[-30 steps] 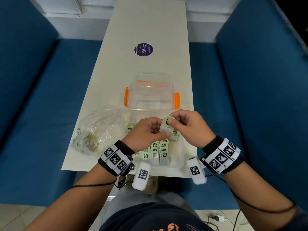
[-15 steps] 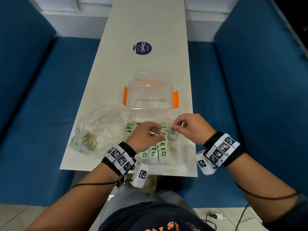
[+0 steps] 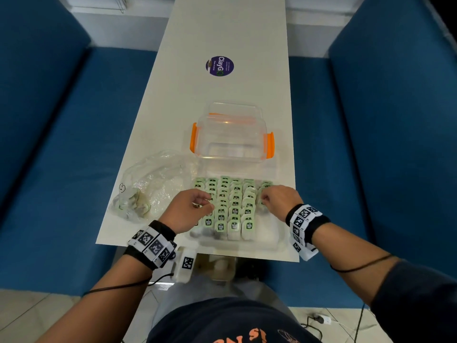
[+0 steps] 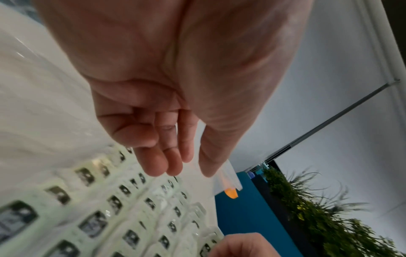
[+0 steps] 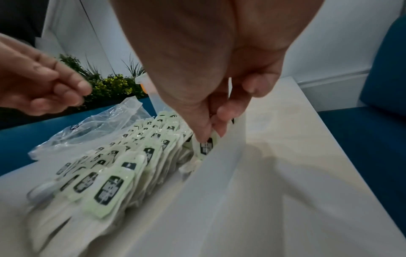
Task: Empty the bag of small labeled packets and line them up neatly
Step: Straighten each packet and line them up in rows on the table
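Note:
Several small green-labelled packets (image 3: 235,204) stand in neat rows inside a shallow clear tray (image 3: 269,233). My right hand (image 3: 269,196) is at the far-right row and pinches one packet (image 5: 206,147) between thumb and fingertips, down by the tray's wall (image 5: 219,173). My left hand (image 3: 197,204) hovers over the left rows with loosely curled fingers (image 4: 175,167) and holds nothing. The crumpled clear bag (image 3: 153,184) lies left of the tray, with a few packets left in its near corner (image 3: 133,206).
A clear box with orange clips (image 3: 232,137) stands just behind the tray. A round purple sticker (image 3: 219,66) lies farther up the narrow white table (image 3: 222,33). Blue benches flank both sides. The table's near edge is just behind my wrists.
Both hands held one packet together above the rows a second ago. The left hand has let go and drawn left; the right has carried the packet down to the far-right row.

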